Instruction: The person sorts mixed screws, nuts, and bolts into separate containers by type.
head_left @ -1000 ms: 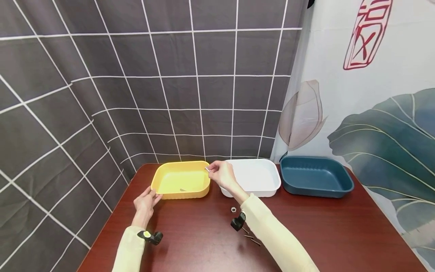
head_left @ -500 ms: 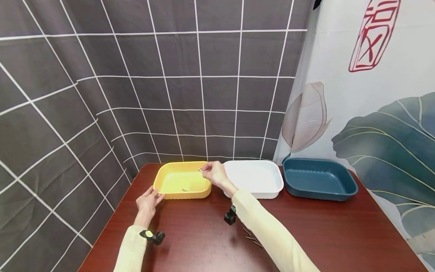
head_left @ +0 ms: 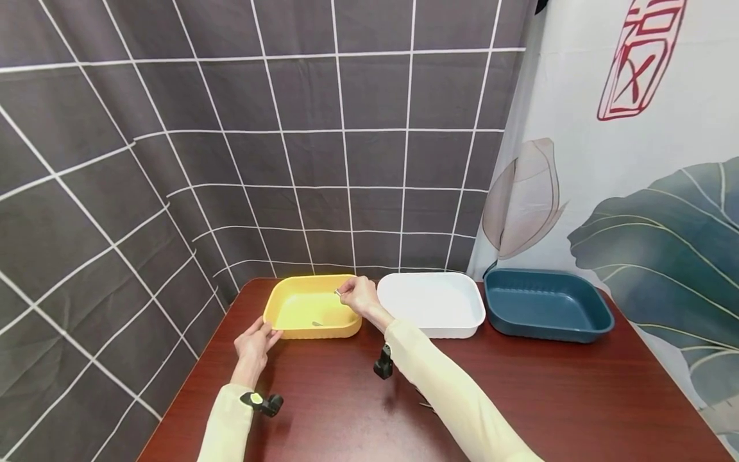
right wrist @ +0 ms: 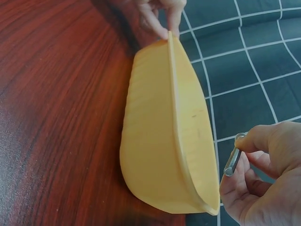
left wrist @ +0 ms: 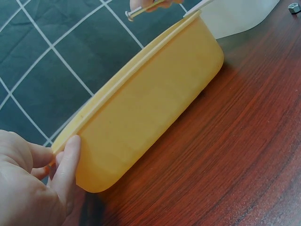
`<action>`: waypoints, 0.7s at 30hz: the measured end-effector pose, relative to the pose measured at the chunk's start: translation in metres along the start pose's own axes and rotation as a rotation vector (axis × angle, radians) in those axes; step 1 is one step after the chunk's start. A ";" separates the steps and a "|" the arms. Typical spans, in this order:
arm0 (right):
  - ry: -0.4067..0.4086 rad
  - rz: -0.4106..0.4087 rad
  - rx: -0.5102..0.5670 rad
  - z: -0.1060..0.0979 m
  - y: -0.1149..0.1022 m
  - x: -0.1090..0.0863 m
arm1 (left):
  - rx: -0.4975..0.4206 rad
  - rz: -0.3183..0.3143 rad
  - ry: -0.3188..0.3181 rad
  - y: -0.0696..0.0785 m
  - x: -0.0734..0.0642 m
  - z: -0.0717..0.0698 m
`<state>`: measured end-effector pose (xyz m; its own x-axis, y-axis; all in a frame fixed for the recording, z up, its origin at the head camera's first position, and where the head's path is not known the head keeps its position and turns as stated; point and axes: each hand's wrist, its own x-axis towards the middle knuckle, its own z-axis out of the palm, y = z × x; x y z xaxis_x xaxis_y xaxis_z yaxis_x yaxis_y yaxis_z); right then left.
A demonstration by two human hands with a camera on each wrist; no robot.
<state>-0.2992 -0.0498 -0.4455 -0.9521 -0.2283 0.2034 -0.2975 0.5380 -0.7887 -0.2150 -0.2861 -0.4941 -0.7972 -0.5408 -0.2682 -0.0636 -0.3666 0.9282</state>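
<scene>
Two cream sleeves (head_left: 456, 398), smooth and softly creased, reach in over the desk (head_left: 323, 398), a reddish-brown top with streaked wood grain and a dull sheen. A black wrist camera (head_left: 383, 364) is strapped at the right cuff, and another black camera (head_left: 271, 404) at the left. Beside the right sleeve, partly hidden by it, lie thin metal pieces (head_left: 426, 405). The left wrist view also shows a six-sided metal nut (left wrist: 294, 8) on the wood.

The left hand (head_left: 252, 343) pinches the rim of the yellow tray (head_left: 323, 333) at its near left corner. Well apart from it, the right hand (head_left: 359, 296) holds a bolt (right wrist: 232, 160) between thumb and fingers above the tray's right end; the bolt is a shiny, slim metal rod with a flat round head.

The yellow tray, a rounded oblong with a raised lip and faintly ribbed walls, stands near the desk's far left corner. A small dark sliver (head_left: 317, 324) lies on its floor. To its right along the far edge stand a glossy white tray (head_left: 430, 301) of like shape and, toward the far right corner, a deep blue tray (head_left: 548, 330).

Behind hang a grey cloth (head_left: 375, 157) with white grid lines and, at right, a white cloth (head_left: 571, 83) printed with leaves.
</scene>
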 end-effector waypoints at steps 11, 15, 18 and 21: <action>0.002 0.038 -0.020 0.008 -0.001 -0.003 | -0.005 -0.007 -0.018 -0.001 -0.001 -0.001; 0.009 0.018 -0.043 0.008 0.000 -0.003 | -0.004 -0.010 -0.037 0.000 -0.002 -0.003; 0.019 -0.004 -0.054 0.006 0.002 -0.003 | -0.008 -0.010 -0.039 0.001 -0.002 -0.004; 0.033 -0.020 -0.029 -0.003 0.007 -0.005 | -0.012 -0.012 -0.044 0.001 -0.002 -0.003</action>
<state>-0.2969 -0.0427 -0.4507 -0.9475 -0.2126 0.2387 -0.3182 0.5572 -0.7670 -0.2116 -0.2880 -0.4940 -0.8221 -0.5025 -0.2678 -0.0663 -0.3826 0.9216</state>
